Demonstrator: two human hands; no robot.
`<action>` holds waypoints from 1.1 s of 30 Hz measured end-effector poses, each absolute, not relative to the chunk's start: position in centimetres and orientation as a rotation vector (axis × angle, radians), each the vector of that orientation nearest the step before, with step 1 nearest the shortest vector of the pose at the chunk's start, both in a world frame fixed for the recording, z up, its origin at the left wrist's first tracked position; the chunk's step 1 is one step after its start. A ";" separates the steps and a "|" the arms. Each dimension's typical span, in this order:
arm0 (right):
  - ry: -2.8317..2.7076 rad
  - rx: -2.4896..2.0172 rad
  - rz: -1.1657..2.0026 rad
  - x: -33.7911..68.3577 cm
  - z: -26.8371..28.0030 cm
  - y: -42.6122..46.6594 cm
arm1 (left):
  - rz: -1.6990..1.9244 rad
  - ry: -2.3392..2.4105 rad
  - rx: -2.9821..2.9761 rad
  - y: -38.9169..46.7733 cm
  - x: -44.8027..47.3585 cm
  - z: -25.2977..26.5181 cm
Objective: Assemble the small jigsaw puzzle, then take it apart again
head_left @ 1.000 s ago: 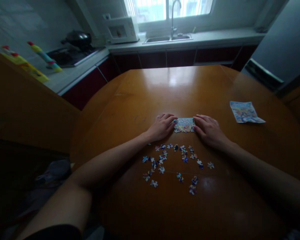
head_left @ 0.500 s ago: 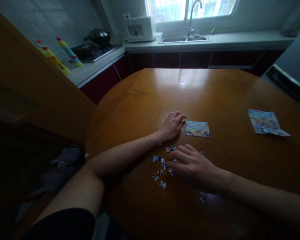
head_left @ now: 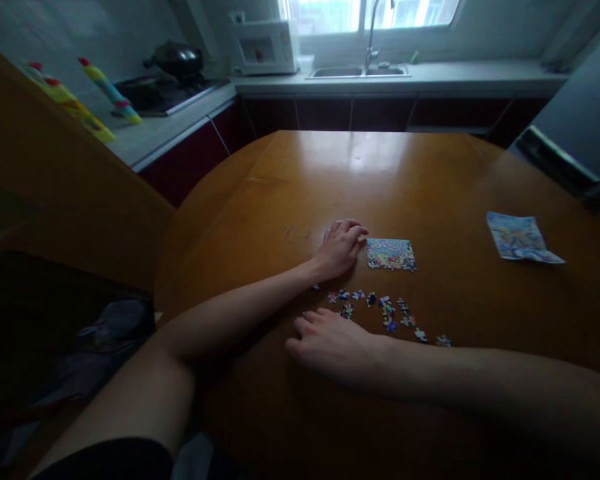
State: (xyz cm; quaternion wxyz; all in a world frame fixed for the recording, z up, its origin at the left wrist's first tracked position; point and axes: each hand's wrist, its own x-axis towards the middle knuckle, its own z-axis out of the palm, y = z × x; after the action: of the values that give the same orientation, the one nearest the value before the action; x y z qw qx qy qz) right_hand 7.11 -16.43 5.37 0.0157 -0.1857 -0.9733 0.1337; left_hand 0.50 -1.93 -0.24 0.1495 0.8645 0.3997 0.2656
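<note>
A partly assembled jigsaw puzzle (head_left: 391,255) lies flat, its top showing light blue and its lower edge jagged. Just left of it rests my left hand (head_left: 337,247), palm down with loosely bent fingers apart, fingertips close to the puzzle's left edge. Nearer to me, my right hand (head_left: 327,343) is low over the table with its fingers curled down; whatever is under the fingertips is hidden. Loose jigsaw pieces (head_left: 388,311) are scattered between the hand and the puzzle, and more small pieces (head_left: 347,310) lie right by its knuckles.
On the right of the brown wooden table (head_left: 260,227) lies a creased printed sheet (head_left: 523,238). Beyond the table, a counter carries a sink (head_left: 337,72), a white microwave (head_left: 265,48) and a stove with a pot (head_left: 177,60). Bottles (head_left: 110,91) stand at left.
My right hand has moved left and a little toward me, uncovering several loose pieces; the pieces that lay at left are now covered or gone from sight. My left hand stays beside the puzzle.
</note>
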 end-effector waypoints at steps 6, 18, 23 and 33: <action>-3.027 -0.517 0.510 6.6 4.9 -16.0 | 0.808 1.122 2.492 -1.8 0.3 -0.3; -2.180 -0.798 0.889 15.8 5.9 -11.8 | 0.968 1.045 2.377 -2.1 -0.1 0.8; -1.912 -1.107 0.748 22.0 3.0 -8.6 | 0.963 0.941 2.500 -2.7 -0.2 1.4; -1.776 -1.124 0.748 23.0 1.2 -8.6 | 1.023 0.699 2.856 -3.3 -0.4 2.0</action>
State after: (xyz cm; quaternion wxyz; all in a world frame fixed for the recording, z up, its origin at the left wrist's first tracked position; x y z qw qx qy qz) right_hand 23.04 -8.64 1.22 0.4399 -0.4524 -0.7150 0.3011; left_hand -0.38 -3.31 2.01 0.0140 0.9172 0.2246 0.3287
